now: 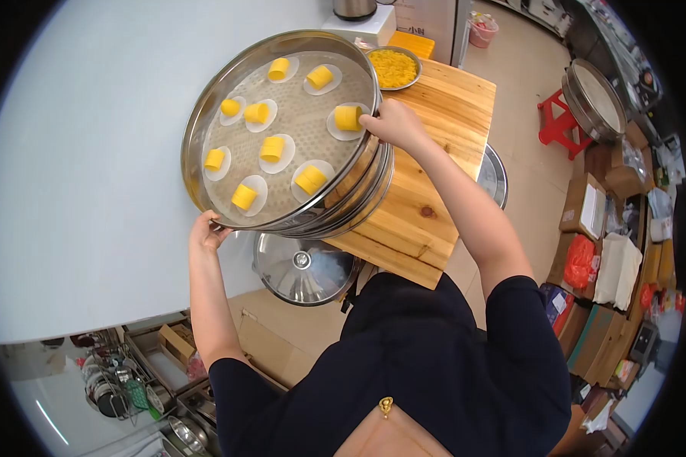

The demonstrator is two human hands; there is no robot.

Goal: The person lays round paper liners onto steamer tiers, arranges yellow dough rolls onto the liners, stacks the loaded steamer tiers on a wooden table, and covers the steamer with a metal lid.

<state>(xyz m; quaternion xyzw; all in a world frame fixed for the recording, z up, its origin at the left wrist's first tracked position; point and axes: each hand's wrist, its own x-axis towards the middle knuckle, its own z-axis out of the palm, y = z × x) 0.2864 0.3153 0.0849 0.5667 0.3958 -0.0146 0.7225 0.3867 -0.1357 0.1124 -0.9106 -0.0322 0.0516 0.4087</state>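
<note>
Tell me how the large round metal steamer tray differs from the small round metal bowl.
The large round metal steamer tray is far wider than the small round metal bowl. The tray carries separate yellow rolls on white rounds; the bowl holds a loose yellow heap. The left hand and right hand grip the tray's rim; neither touches the bowl. Both are round and silvery.

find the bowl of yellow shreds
Head view: the bowl is at the far end of the wooden table, right of the top steamer tray, beyond the right hand.
</note>
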